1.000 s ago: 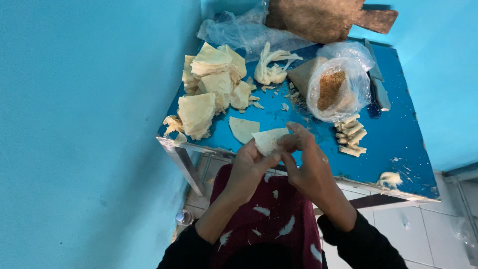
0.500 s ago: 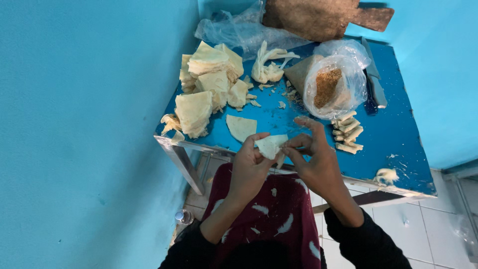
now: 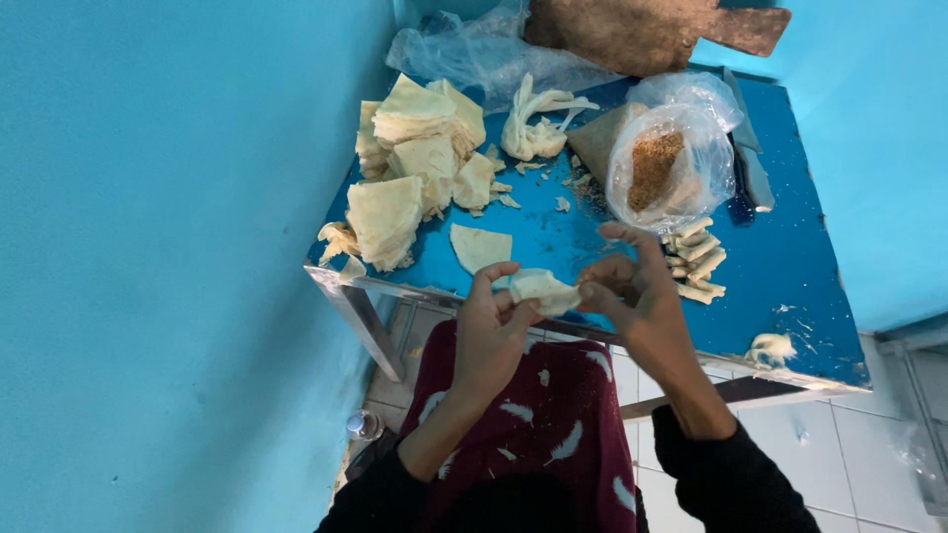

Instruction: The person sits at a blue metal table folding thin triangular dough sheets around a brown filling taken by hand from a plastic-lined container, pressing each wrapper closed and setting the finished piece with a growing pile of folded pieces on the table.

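Wrapper stacks [image 3: 410,163] beyond pastry [image 3: 542,289]

We see both of our forearms rising from about six o'clock in the head view, sleeves dark and pushed back from the wrists. Our left hand [image 3: 491,331] sits just left of centre, back toward the camera, fingers pointing to twelve o'clock and curled inward, thumb tip angled to about two o'clock. Our right hand [image 3: 637,296] lies at its three o'clock side, wrist bent so the forearm runs down to five o'clock. Its thumb and forefinger pinch toward nine o'clock while the other fingers arch loosely above. The fingertips of the two hands nearly meet.
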